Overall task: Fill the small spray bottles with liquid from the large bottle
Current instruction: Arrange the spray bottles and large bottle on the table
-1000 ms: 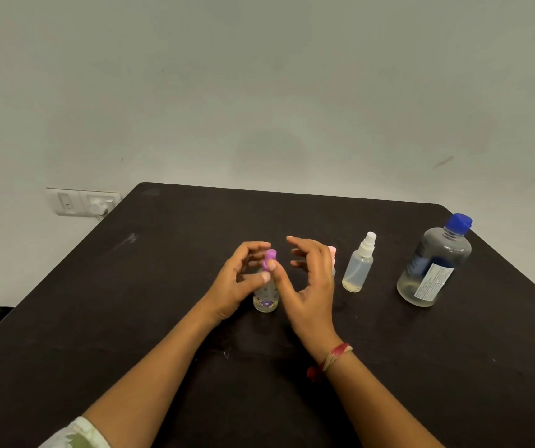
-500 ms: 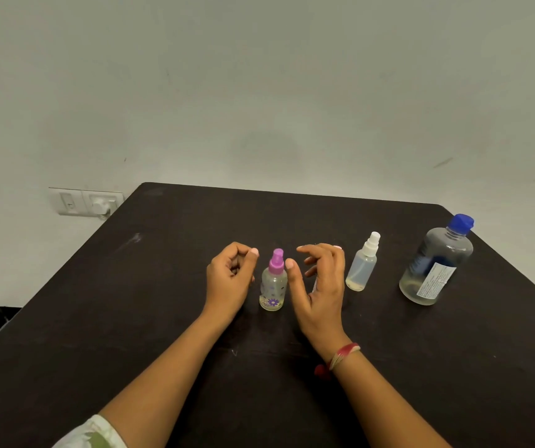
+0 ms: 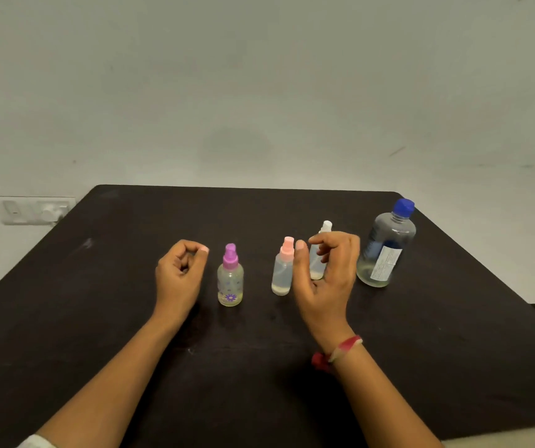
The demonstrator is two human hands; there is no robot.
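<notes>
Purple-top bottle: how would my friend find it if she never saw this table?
On the dark table stands a row of bottles. The purple-capped spray bottle is the leftmost, just right of the left hand. Only it has a purple sprayer and a purple flower printed low on its front, unlike the pink-capped spray bottle beside it.

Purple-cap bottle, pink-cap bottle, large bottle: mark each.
Purple-cap bottle (image 3: 230,284): head view, body.
Pink-cap bottle (image 3: 281,273): head view, body.
Large bottle (image 3: 392,237): head view, clear body above label.

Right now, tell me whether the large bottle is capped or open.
Capped. The large bottle stands upright, and its blue cap sits on the neck.
</notes>
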